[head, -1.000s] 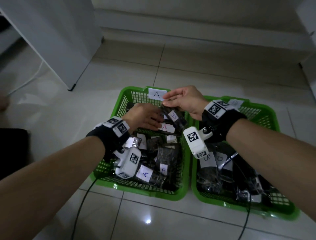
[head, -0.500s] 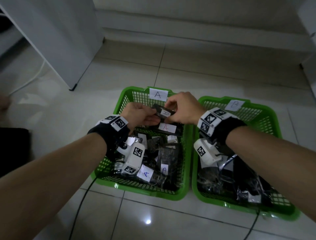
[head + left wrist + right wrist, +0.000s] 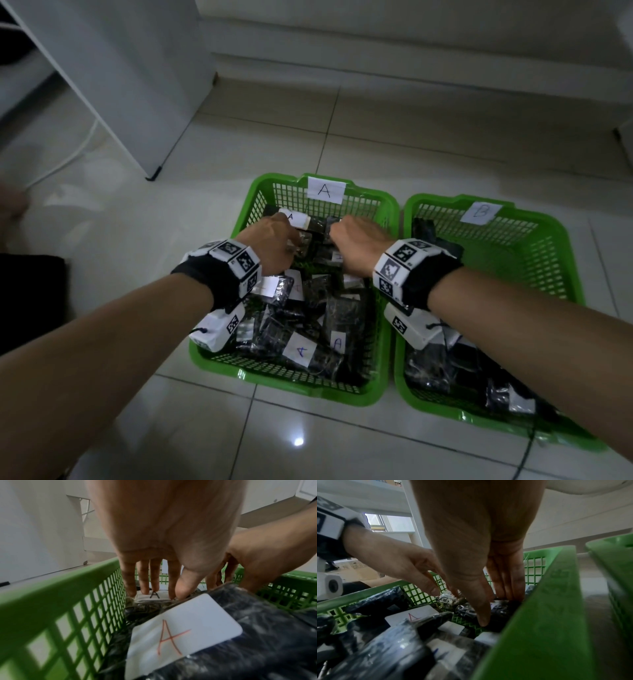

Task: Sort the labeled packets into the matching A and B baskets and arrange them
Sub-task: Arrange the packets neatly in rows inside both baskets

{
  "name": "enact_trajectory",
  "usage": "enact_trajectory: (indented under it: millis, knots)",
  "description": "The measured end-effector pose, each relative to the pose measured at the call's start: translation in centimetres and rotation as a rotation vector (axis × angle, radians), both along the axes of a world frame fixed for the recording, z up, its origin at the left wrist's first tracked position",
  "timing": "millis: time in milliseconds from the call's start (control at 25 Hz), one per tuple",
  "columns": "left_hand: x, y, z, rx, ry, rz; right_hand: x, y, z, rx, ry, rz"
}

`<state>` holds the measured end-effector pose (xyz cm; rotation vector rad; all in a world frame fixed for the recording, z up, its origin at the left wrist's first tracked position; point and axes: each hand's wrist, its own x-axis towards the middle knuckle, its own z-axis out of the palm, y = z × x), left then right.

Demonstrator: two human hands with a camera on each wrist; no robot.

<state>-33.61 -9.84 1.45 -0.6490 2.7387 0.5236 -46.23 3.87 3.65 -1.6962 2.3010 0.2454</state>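
Observation:
Two green baskets stand side by side on the tiled floor: basket A [image 3: 301,387] on the left, basket B [image 3: 442,200] on the right, each with a paper letter card [image 3: 325,190] on its far wall. Both hold dark plastic packets with white labels. My left hand [image 3: 274,240] reaches into the far end of basket A, its straight fingertips [image 3: 155,590] touching a packet labelled A [image 3: 155,595]. My right hand [image 3: 352,236] is beside it, its straight fingers [image 3: 505,588] and thumb resting on a dark packet [image 3: 501,609] by the basket's right wall [image 3: 547,615].
Several A-labelled packets [image 3: 299,351] fill the near half of basket A. The far half of basket B [image 3: 513,246] is bare mesh, with packets at its near end. A white cabinet [image 3: 120,85] stands at the back left, and a white cable [image 3: 68,157] lies beside it.
Both hands held one packet between them above basket A's far end. They have come down into the basket, and the fingers now lie straight on packets.

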Motion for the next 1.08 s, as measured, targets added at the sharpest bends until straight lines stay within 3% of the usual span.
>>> enact_trajectory:
  millis: [320, 440, 520, 640, 720, 800, 920, 1080]
  knots:
    - [0.7, -0.7, 0.7, 0.049, 0.156, 0.005, -0.5, 0.0, 0.1, 0.004, -0.08, -0.079]
    - [1.4, -0.2, 1.2, 0.155, 0.052, -0.044, -0.5, 0.4, 0.2, -0.029, -0.278, -0.156]
    - [1.7, 0.3, 1.3, 0.148, -0.026, -0.075, -0.2, 0.9, 0.6, 0.07, -0.394, -0.147]
    - [1.8, 0.5, 1.0, 0.153, -0.087, -0.05, 1.1, 1.3, 0.3, 0.242, -0.375, -0.058]
    - [1.7, 0.8, 0.8, 0.13, -0.155, -0.058, 1.7, 1.4, -0.1, 0.251, -0.375, -0.04]
    - [1.5, 1.1, 0.4, 0.092, -0.115, -0.051, 1.5, 1.4, -0.1, 0.223, -0.417, -0.065]
    - [1.3, 1.0, 0.7, 0.169, -0.048, 0.049, 0.3, 1.6, 0.4, 0.221, -0.515, -0.118]
    - [0.9, -0.8, 2.8, 0.464, 0.054, 0.333, -1.1, 1.8, 0.2, 0.079, -0.61, -0.278]
